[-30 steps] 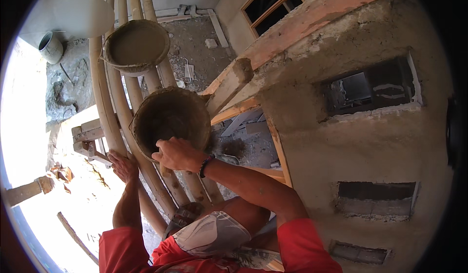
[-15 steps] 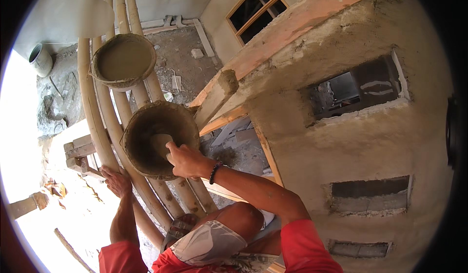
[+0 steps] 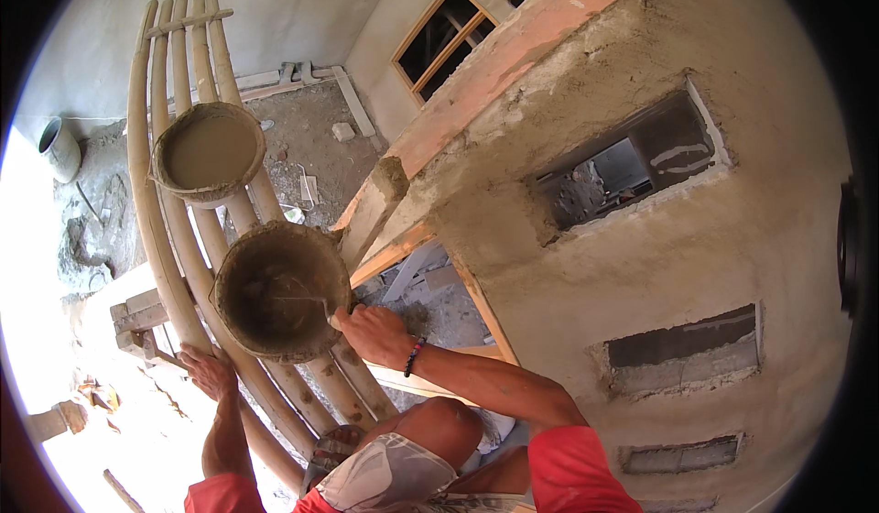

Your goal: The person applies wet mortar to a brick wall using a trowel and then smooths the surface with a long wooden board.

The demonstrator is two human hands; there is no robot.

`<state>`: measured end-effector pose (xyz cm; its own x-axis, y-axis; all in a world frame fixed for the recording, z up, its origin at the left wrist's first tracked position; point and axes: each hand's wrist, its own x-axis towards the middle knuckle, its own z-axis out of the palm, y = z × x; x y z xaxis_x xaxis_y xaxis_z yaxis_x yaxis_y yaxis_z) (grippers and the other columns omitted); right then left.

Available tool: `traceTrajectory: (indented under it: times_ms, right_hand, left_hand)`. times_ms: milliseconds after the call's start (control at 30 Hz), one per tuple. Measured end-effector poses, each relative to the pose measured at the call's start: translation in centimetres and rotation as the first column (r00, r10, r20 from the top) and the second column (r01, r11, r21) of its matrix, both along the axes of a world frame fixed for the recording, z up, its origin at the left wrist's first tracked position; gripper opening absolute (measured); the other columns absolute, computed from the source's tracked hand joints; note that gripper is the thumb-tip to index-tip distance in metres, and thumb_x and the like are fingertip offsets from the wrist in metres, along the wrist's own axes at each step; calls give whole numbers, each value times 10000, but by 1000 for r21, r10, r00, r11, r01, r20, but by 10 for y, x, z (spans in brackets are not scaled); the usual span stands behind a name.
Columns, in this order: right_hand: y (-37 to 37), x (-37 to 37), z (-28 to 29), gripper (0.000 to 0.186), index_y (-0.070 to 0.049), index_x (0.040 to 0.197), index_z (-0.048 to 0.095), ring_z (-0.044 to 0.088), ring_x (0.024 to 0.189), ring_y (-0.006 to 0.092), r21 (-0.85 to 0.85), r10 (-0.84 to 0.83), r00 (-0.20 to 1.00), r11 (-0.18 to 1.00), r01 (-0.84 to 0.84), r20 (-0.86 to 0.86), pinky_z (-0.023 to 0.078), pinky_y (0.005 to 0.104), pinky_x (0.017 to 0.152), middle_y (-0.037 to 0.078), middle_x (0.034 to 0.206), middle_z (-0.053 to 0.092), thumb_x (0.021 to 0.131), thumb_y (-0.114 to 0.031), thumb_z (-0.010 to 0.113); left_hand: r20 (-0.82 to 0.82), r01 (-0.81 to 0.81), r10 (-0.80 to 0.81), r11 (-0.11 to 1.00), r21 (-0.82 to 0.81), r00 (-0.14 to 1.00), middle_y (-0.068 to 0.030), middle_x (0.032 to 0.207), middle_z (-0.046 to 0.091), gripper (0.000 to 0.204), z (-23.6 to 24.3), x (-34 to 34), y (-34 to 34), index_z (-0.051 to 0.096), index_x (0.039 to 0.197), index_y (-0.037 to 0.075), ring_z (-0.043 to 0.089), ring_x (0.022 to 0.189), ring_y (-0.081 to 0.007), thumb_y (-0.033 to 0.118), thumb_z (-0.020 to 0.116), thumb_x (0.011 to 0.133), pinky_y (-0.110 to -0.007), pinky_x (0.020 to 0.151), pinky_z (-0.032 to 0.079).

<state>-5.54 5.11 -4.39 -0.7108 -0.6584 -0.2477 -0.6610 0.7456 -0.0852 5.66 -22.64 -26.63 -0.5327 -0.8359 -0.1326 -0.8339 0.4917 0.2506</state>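
My right hand (image 3: 374, 332) is closed round the handle of a trowel (image 3: 337, 318) at the near right rim of a mortar-caked bucket (image 3: 233, 307). The trowel's thin blade dips into the bucket, where it blends with the grey-brown mortar and is hard to make out. To the left and nearer, my left hand (image 3: 211, 372) grips the outermost bamboo pole (image 3: 174, 298) of a scaffold platform. Beyond the first bucket, a second bucket (image 3: 249, 142) filled with wet mortar stands on the same poles.
A plastered wall (image 3: 549, 302) with recessed openings rises on the right. Beside the near bucket, a rough mortar-covered beam (image 3: 374, 211) juts out. Wooden blocks (image 3: 142, 316) lie left of the platform. Far below stands a grey container (image 3: 60, 151). My sandalled foot (image 3: 331, 449) rests on the poles.
My right hand has drawn from inside the bucket toward its near right rim, and the trowel has turned with it. The whole view has shifted slightly. My left hand stays on the pole.
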Motion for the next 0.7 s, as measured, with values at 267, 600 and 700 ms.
traceTrajectory:
  times_ms: [267, 600, 700]
  right_hand:
    - [18, -1, 22, 524, 31, 1242, 420, 631, 826, 468, -41, -226, 920, 967, 252, 322, 513, 533, 719, 304, 865, 635, 765, -60, 616]
    - [107, 49, 68, 547, 13, 1253, 497, 628, 961, 450, -332, -400, 842, 789, 517, 362, 507, 451, 808, 301, 978, 642, 770, -159, 689]
    - [152, 76, 62, 549, 7, 1251, 504, 635, 957, 443, -318, -479, 812, 754, 575, 332, 509, 440, 812, 295, 986, 646, 764, -164, 691]
  left_hand:
    - [6, 18, -18, 999, -38, 1000, -236, 1482, 306, 775, -2, 2, -1, 172, 1491, 12, 526, 1151, -415, 366, 565, 925, -505, 940, 449]
    - [-27, 11, -9, 998, 63, 1000, -186, 1464, 324, 764, 10, 4, 0, 182, 1492, 10, 472, 1208, -406, 371, 563, 937, -495, 978, 422]
    - [-55, 55, -47, 987, 149, 997, -210, 1466, 302, 791, -3, 7, -8, 174, 1494, 13, 448, 1228, -424, 429, 548, 935, -511, 991, 412]
